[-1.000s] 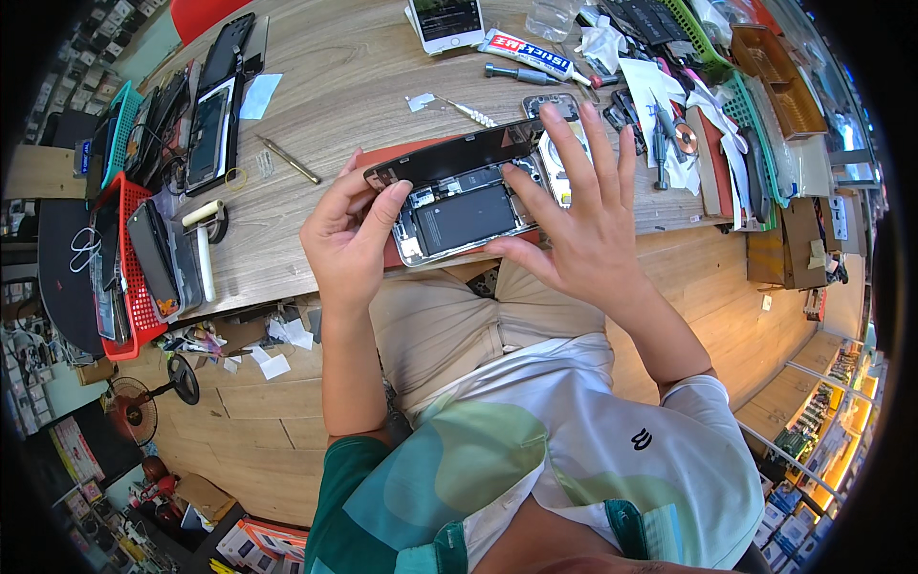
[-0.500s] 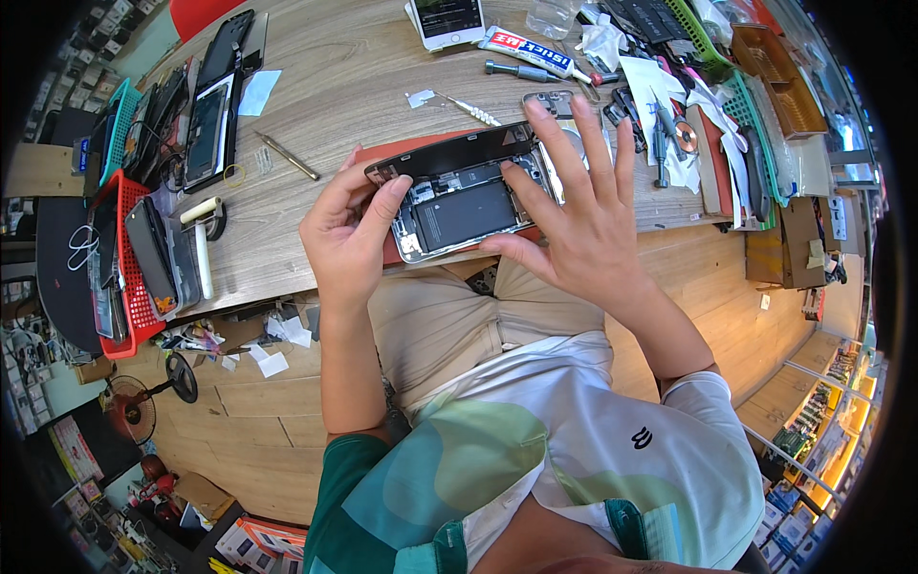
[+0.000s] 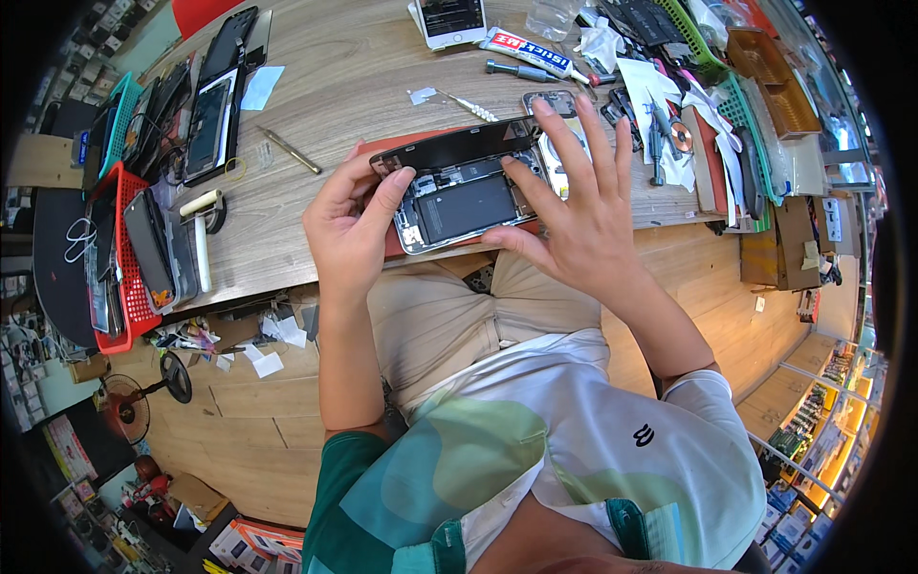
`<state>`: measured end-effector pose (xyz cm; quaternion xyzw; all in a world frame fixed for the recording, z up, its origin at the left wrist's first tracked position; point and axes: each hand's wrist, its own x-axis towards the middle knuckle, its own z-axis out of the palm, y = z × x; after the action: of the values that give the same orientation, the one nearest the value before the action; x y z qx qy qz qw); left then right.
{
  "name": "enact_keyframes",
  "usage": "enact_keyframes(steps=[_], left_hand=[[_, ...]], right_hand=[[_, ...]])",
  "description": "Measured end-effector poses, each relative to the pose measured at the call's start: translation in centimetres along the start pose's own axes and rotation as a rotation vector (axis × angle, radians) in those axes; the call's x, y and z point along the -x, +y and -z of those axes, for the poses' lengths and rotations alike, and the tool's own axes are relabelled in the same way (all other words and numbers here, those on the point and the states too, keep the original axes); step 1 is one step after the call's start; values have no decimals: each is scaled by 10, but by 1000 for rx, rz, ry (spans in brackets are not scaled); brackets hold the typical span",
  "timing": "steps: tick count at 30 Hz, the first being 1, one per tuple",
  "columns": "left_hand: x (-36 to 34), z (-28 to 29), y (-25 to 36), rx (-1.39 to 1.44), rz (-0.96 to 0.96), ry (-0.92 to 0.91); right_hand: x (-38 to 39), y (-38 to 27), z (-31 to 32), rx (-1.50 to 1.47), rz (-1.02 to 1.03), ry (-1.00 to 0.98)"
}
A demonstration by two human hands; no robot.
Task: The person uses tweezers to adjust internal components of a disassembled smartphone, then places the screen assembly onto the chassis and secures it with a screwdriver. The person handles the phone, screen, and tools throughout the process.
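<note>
I have the open phone (image 3: 428, 241) in front of me at the near edge of the desk (image 3: 325, 77), over a red mat (image 3: 393, 246). Its black screen (image 3: 454, 153) is tipped up along the far side, and the dark battery (image 3: 469, 210) shows inside the body. My left hand (image 3: 352, 230) pinches the screen at the open phone's left end, thumb on the near face, the other fingers around behind (mostly hidden from here). My right hand (image 3: 585, 220) is spread over the open phone's right end: the index fingertip reaches in just beyond the battery, the thumb tip is by the near edge, and the other fingers are fanned out. I can't tell how hard that index finger presses.

Just beyond the open phone lies a thin silver tool (image 3: 467, 105), and past it a glue tube (image 3: 534, 55) and a white phone (image 3: 451, 38). A brass-coloured screwdriver (image 3: 290, 149) lies left of the open phone. Well to its left are a small hammer (image 3: 203, 251) and a red basket (image 3: 134, 277); well to its right, a brown tray (image 3: 765, 67).
</note>
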<state>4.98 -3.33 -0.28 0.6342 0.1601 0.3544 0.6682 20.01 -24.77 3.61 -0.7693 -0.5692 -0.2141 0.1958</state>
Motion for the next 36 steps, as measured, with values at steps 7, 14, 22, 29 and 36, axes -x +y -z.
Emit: enact_keyframes(steps=[7, 14, 22, 29, 36], left_hand=[[-1, 0, 1, 17, 17, -12], [-1, 0, 1, 0, 18, -5], [-1, 0, 1, 19, 8, -10], [-1, 0, -1, 6, 10, 0], [0, -1, 1, 11, 14, 19]], right_hand=[[3, 1, -2, 9, -8, 18], [3, 1, -1, 24, -7, 22], [3, 1, -1, 13, -5, 14], [2, 1, 1, 14, -1, -2], [0, 1, 2, 22, 13, -13]])
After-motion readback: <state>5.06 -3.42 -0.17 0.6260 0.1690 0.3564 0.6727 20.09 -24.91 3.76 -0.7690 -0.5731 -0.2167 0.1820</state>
